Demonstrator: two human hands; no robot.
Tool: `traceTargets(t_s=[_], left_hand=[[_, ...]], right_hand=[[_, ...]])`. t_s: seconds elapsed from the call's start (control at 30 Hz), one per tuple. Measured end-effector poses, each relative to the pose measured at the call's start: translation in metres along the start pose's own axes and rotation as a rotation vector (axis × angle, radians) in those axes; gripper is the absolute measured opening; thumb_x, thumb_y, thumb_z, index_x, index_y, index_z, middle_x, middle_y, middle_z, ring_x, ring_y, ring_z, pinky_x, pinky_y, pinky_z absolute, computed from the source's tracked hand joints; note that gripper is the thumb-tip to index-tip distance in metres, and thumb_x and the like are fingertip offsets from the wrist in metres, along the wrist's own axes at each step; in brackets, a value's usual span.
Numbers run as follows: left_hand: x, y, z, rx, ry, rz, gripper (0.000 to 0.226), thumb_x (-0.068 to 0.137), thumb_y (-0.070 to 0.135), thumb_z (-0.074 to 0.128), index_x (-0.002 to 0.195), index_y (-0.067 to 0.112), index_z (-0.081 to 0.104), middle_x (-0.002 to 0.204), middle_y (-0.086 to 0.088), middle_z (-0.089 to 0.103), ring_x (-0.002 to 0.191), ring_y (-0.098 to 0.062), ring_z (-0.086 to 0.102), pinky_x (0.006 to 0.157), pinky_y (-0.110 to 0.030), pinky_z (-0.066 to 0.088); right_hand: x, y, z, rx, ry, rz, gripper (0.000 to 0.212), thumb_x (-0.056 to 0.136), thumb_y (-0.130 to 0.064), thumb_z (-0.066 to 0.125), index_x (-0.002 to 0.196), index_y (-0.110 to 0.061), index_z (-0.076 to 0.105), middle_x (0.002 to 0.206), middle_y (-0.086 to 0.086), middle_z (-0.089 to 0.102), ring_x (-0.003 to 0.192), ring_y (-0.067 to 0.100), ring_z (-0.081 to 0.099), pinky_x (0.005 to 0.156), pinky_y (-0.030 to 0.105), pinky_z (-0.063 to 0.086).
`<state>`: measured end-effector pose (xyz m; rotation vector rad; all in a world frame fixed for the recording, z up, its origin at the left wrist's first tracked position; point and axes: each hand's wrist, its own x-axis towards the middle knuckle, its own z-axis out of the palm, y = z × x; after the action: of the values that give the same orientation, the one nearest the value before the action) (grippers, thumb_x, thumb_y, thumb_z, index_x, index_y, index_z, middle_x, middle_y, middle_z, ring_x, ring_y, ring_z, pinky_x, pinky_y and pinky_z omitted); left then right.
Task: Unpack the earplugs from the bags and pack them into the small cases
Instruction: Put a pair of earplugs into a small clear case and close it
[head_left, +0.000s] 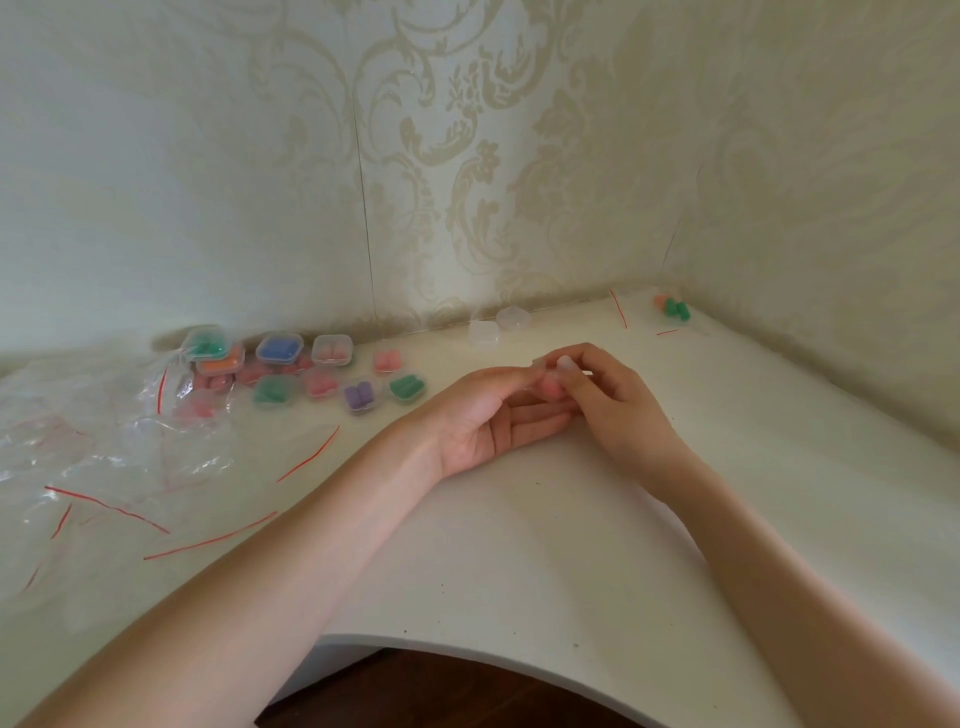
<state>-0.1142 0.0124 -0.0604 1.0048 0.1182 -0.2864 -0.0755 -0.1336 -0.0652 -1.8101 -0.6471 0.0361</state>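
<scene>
Both hands meet over the middle of the white table (519, 545). My left hand (488, 421) lies palm up, and its fingertips hold a small clear case (553, 376) with something pink inside. My right hand (608, 395) pinches the same case from above. Several filled clear cases (332, 349) with green, blue, orange, pink and purple earplugs stand in a group at the back left. Two empty clear cases (484, 332) sit by the wall. A bag with orange and green earplugs (675, 309) lies in the back right corner.
A heap of empty clear bags with red zip strips (104, 457) covers the left part of the table. Patterned walls close the table at the back and the right. The curved front edge (467, 652) drops to a dark floor.
</scene>
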Motion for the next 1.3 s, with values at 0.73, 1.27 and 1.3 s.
traceTargets(t_s=[0.73,1.27,1.3], left_hand=[[-0.0009,0.0003,0.0039,0.169,-0.092,-0.083,0.017,0.092,0.003,0.044,0.082,0.002,0.058,0.088,-0.013,0.063,0.071,-0.017,0.066,0.075,-0.031,0.059],[0.001,-0.0013,0.0033,0.19,0.238,0.304,0.015,0.091,-0.008,0.051,0.092,0.006,0.056,0.091,-0.017,0.065,0.085,-0.023,0.069,0.078,-0.025,0.057],[0.0027,-0.0002,0.0005,0.323,0.334,0.423,0.015,0.092,-0.005,0.051,0.097,0.009,0.05,0.092,-0.015,0.064,0.084,-0.022,0.069,0.078,-0.027,0.057]], right_hand=[[-0.0004,-0.0006,-0.0023,-0.072,0.207,0.05,0.021,0.092,-0.031,0.059,0.085,-0.013,0.067,0.08,0.006,0.067,0.063,0.013,0.052,0.052,0.013,0.043],[-0.0018,0.0012,-0.0036,-0.138,0.225,-0.039,0.029,0.101,-0.032,0.039,0.102,-0.031,0.067,0.101,-0.017,0.064,0.095,0.005,0.059,0.082,0.023,0.044],[-0.0016,0.0017,-0.0044,-0.133,0.234,-0.031,0.028,0.102,-0.032,0.038,0.103,-0.031,0.066,0.102,-0.015,0.064,0.095,0.007,0.059,0.082,0.024,0.044]])
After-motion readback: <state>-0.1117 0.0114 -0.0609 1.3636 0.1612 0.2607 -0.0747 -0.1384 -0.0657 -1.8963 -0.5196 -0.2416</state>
